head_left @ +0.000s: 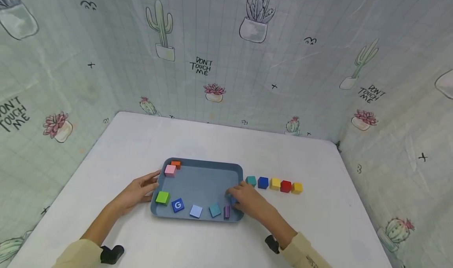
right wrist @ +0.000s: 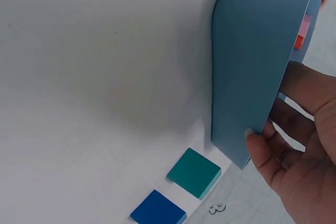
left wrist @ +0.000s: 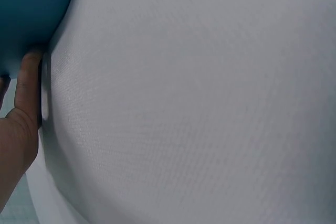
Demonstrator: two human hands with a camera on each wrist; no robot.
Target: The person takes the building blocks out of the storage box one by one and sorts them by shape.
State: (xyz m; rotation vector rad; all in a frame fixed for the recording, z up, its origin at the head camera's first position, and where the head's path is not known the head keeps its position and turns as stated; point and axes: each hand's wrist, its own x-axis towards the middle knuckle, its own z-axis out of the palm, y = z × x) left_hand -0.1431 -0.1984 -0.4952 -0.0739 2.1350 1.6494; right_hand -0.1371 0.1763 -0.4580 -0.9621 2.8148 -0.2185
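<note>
A blue-grey tray (head_left: 205, 181) lies on the white table. My left hand (head_left: 136, 191) is at its left side, fingers extended against the outer wall; in the left wrist view a finger (left wrist: 29, 85) touches that wall. My right hand (head_left: 249, 199) reaches over the right rim, thumb and fingers bent around a blue block (head_left: 233, 200) inside, mostly hidden by the hand. In the right wrist view a sliver of it shows between the fingers. Near this hand in the tray are a purple block (head_left: 227, 212) and a teal-blue block (head_left: 214, 210).
Along the tray stand a light blue block (head_left: 196, 211), a blue block marked G (head_left: 178, 205), a green block (head_left: 162, 198), a pink block (head_left: 170, 170) and an orange block (head_left: 175, 164). Right of it, a row includes a teal block (head_left: 251, 181) and a red block (head_left: 285, 186).
</note>
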